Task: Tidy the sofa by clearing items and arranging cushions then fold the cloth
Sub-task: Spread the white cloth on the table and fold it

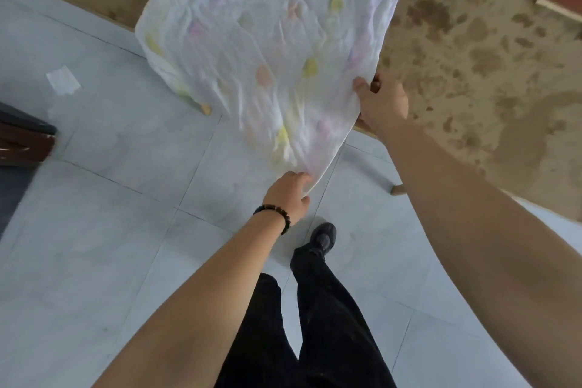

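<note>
Foreground: black trousers. Left hand, fingers curled, pinches the near corner of the white pastel-spotted cloth, spread above the tiled floor; right hand grips its side edge, beside the brown sofa

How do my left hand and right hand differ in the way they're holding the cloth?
The left hand wears a dark bead bracelet; the right hand has a bare wrist. The left hand pinches the cloth at its lowest corner, over the tiled floor; the right hand grips its side edge higher up, by the brown sofa. Both hold the same spotted white cloth.
</note>
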The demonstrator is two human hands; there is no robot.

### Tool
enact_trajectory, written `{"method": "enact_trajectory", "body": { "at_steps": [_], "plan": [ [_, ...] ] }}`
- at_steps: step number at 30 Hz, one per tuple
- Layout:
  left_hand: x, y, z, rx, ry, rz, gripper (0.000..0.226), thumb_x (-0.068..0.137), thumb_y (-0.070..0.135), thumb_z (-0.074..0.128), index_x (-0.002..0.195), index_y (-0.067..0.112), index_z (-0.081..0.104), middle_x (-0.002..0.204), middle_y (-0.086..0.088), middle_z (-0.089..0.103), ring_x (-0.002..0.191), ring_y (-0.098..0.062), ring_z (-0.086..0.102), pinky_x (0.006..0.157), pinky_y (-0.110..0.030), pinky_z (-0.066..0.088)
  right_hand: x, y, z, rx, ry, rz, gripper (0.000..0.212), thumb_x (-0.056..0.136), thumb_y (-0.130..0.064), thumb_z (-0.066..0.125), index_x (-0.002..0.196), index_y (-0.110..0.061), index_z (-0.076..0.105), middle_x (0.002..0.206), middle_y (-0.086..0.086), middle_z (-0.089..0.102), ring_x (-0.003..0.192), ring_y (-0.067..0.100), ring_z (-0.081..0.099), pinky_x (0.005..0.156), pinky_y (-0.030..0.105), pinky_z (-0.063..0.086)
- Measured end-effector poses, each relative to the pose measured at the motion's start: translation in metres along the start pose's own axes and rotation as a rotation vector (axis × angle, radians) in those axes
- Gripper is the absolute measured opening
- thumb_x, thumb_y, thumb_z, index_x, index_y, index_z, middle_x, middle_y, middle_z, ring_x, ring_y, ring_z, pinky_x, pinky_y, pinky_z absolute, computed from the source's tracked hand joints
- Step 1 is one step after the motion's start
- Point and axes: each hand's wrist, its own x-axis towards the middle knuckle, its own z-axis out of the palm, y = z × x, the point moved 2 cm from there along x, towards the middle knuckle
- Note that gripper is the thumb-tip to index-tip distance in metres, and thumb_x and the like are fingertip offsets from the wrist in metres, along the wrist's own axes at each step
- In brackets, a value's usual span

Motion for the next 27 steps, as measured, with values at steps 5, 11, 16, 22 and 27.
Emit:
{"method": "enact_trajectory", "body": {
  "at_steps": [5, 11, 16, 22, 27],
  "plan": [
    [0.029, 0.004, -0.048, 0.104, 0.534, 0.093, 0.052, 0.09, 0.015, 0.058, 0.14, 0.013, 0.043, 0.152, -0.016, 0.032, 0.139, -0.034, 0.034, 0.105, -0.043, 0.04, 0.005, 0.005, 0.0, -0.068, 0.017, -0.047, 0.035, 0.093, -0.046, 0.055, 0.111, -0.018, 0.062, 0.095, -0.004, 0.065, 0.093, 0.023, 0.063, 0.081, 0.035, 0.05],
    [0.074, 0.013, -0.093, 0.337, 0.523, 0.047, 0.056, 0.099, 0.027, 0.038, 0.153, 0.023, 0.021, 0.161, -0.016, 0.005, 0.148, -0.04, 0.0, 0.118, -0.05, 0.017, 0.004, 0.011, -0.001, -0.038, 0.021, -0.08, 0.034, 0.093, -0.047, 0.056, 0.109, -0.017, 0.06, 0.089, -0.006, 0.062, 0.088, 0.021, 0.062, 0.078, 0.034, 0.049],
    [0.063, 0.021, -0.095, 0.479, 0.275, -0.038, 0.078, 0.094, 0.022, 0.045, 0.154, 0.026, -0.006, 0.161, -0.01, -0.017, 0.147, -0.036, -0.014, 0.115, -0.042, 0.026, -0.005, -0.003, -0.008, -0.089, -0.049, -0.074, 0.035, 0.097, -0.04, 0.054, 0.12, -0.014, 0.056, 0.095, -0.002, 0.061, 0.087, 0.021, 0.056, 0.073, 0.03, 0.041],
    [0.034, 0.017, -0.142, 0.24, 0.089, 0.013, 0.067, 0.096, 0.023, 0.048, 0.154, 0.027, 0.013, 0.163, 0.001, 0.001, 0.149, -0.019, 0.004, 0.118, -0.039, 0.023, -0.049, -0.013, -0.002, 0.006, -0.03, -0.032, 0.056, 0.094, -0.021, 0.057, 0.145, -0.016, 0.035, 0.134, 0.008, 0.046, 0.108, 0.02, 0.051, 0.082, 0.029, 0.039],
    [0.028, -0.039, -0.18, -0.153, 0.322, -0.157, 0.057, 0.091, 0.028, 0.056, 0.141, 0.01, 0.036, 0.148, -0.01, 0.036, 0.137, -0.029, 0.035, 0.11, -0.048, 0.036, -0.115, 0.002, 0.035, 0.248, 0.246, 0.228, 0.06, 0.094, -0.02, 0.058, 0.146, -0.015, 0.029, 0.141, 0.006, 0.036, 0.114, 0.022, 0.052, 0.095, 0.039, 0.047]
  ]
}}
